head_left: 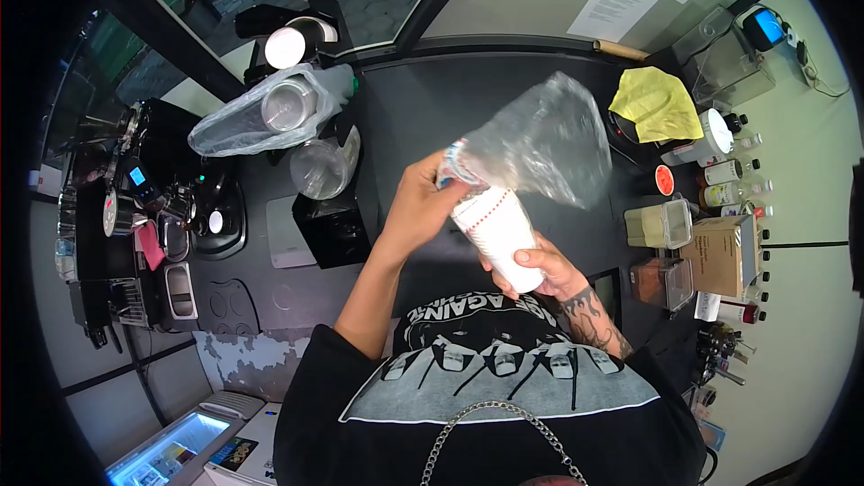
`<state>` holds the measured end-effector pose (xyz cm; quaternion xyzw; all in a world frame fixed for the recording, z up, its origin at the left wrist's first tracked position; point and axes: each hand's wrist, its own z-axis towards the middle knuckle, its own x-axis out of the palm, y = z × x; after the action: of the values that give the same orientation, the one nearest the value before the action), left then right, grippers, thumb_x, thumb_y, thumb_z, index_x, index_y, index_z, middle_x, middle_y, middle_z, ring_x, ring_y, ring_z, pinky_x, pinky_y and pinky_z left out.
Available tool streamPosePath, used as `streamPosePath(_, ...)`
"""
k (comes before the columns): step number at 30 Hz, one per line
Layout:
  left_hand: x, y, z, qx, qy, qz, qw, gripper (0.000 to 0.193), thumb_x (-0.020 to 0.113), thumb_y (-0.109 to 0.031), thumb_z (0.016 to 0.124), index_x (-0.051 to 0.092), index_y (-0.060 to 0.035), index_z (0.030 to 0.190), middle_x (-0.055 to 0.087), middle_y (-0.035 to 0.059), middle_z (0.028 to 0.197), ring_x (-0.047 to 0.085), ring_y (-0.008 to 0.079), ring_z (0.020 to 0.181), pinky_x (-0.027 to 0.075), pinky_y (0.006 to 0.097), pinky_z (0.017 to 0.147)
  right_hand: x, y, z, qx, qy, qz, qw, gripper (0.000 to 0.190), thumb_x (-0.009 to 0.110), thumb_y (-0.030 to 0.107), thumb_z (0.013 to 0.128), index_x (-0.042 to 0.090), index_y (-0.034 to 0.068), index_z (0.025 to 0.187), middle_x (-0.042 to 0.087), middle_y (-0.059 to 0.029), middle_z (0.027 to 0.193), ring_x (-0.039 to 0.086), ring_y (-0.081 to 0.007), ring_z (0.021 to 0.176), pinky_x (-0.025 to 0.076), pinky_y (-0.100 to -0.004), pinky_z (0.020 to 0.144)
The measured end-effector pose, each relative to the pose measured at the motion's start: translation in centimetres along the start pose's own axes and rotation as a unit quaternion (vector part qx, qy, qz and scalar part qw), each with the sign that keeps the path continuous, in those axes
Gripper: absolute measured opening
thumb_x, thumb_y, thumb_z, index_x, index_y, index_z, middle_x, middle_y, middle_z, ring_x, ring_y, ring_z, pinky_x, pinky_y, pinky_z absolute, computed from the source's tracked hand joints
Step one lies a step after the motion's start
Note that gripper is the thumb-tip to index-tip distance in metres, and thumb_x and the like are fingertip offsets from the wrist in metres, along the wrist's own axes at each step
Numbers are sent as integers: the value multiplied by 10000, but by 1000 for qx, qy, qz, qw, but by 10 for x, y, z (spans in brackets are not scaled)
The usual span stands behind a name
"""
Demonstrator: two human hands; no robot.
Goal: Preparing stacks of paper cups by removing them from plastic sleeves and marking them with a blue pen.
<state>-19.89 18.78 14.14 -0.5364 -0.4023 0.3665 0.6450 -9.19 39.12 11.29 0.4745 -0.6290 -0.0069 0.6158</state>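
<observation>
A stack of white paper cups (498, 233), patterned with a line of red marks, is held tilted in front of my chest. My right hand (550, 266) is wrapped around its lower end. Up at the stack's other end, my left hand (426, 199) pinches the printed, gathered part of a clear plastic bag (543, 138). The bag fans out over the dark countertop (412, 101) to the upper right of the stack. Whether the cups are still partly inside plastic I cannot tell.
On the left are a bagged stack of clear lids (287, 108), a clear container (320, 169), a black box (331, 229) and an espresso machine (169, 155). The right side holds a yellow cloth (655, 104), lidded tubs (658, 224), a cardboard box (719, 256) and syrup bottles (725, 194).
</observation>
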Motion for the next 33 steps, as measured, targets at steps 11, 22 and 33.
streamPosePath(11,-15,-19,-15,73,175,248,950,425,377,-295,1065,623,52,1059,636,197,1136,543,292,1129,402,406,990,-2,6,-3,-21,-32,-9,999,649,720,249,884,387,-5,1379,613,-158,1009,648,-199,694,564,-310,520)
streamPosePath(22,-6,-7,-15,-88,77,-73,990,446,433,-325,1084,681,46,1090,700,75,965,606,159,945,430,320,977,7,6,-6,-3,-73,-82,994,691,751,222,842,388,-2,1385,627,-168,1008,667,-214,722,575,-328,535)
streamPosePath(33,-11,-25,-7,8,-94,135,986,437,767,-38,793,623,-11,1205,643,106,1149,592,203,1073,509,341,924,22,11,-4,-104,-85,-367,920,891,792,235,809,307,7,1521,558,-89,1245,571,-145,1053,491,-308,899)
